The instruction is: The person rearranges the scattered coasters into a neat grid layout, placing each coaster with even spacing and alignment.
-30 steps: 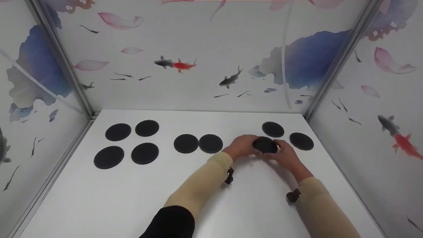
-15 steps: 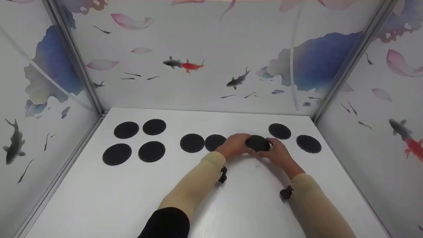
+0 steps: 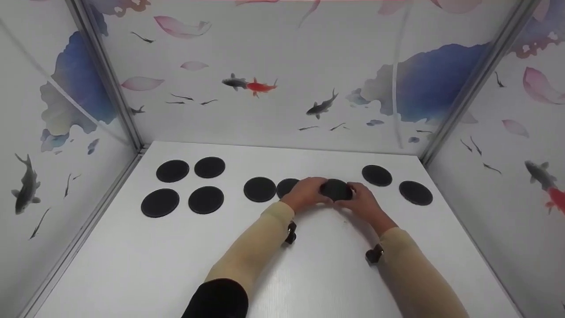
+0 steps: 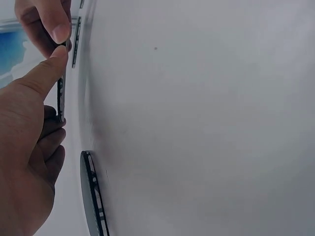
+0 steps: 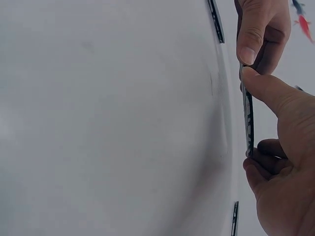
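Both hands grip one thin, round black disc point(image 3: 336, 190) by its edge, raised over the white table. My left hand point(image 3: 306, 194) is at its left side and my right hand point(image 3: 364, 203) at its right, with the thumbs at the near rim. In the left wrist view, the held disc's edge point(image 4: 61, 98) shows pale markings between thumb and fingers. From the right wrist view, the two thumbs nearly meet at the disc. Left of the hands lie two discs side by side; the right one point(image 3: 287, 187) is partly hidden behind my left hand.
Several black discs point(image 3: 206, 200) lie at the table's left. Two more, one at the back point(image 3: 377, 175) and one further right point(image 3: 416, 193), lie on the right. Patterned panels point(image 3: 265, 119) enclose the white table point(image 3: 132, 256) at the back and both sides.
Both hands have carried the disc leftward, away from the two discs on the right. My left hand now covers part of the middle pair's right disc. The head view has shifted slightly.
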A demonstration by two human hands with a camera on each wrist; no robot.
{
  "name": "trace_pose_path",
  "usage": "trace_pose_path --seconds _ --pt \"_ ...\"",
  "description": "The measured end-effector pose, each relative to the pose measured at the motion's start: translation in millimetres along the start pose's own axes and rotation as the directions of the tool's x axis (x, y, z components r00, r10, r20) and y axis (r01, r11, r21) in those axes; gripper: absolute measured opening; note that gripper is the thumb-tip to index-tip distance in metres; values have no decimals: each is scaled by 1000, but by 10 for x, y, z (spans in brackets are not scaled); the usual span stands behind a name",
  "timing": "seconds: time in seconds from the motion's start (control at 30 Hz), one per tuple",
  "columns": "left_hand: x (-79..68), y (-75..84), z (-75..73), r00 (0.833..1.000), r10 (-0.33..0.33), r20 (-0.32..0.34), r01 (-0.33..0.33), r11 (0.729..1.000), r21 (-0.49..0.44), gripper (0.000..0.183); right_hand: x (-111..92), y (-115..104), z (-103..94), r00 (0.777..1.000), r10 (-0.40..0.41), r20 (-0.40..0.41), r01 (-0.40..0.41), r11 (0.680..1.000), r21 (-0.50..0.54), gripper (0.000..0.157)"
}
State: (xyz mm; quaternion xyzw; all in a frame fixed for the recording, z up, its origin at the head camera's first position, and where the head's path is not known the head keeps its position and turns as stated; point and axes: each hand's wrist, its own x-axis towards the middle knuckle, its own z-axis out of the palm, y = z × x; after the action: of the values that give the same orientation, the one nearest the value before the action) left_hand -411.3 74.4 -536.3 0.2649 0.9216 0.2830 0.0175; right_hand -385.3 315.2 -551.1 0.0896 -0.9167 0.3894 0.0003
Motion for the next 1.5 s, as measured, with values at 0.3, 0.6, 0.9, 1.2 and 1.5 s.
trace_pose_path --seconds 0.3,0.6,0.9,1.2,1.5 --pt "-45 -85 -70 1000 -30 -3 30 999 18 67 52 -84 77 1000 -1 9 1 1000 6 93" --pt "-112 -136 -110 999 -53 3 53 999 3 68 72 -133 172 999 24 41 -25 999 38 96" --pt "-120 -260 -106 999 -48 -11 48 999 -14 63 110 -206 239 999 2 45 -3 1000 28 92" --pt "-144 -289 -93 998 -55 -4 55 999 -2 62 126 -228 282 998 11 57 -12 999 31 91" --pt "-105 -390 -40 999 -51 4 51 998 22 64 191 -217 310 997 3 79 -5 1000 16 89"
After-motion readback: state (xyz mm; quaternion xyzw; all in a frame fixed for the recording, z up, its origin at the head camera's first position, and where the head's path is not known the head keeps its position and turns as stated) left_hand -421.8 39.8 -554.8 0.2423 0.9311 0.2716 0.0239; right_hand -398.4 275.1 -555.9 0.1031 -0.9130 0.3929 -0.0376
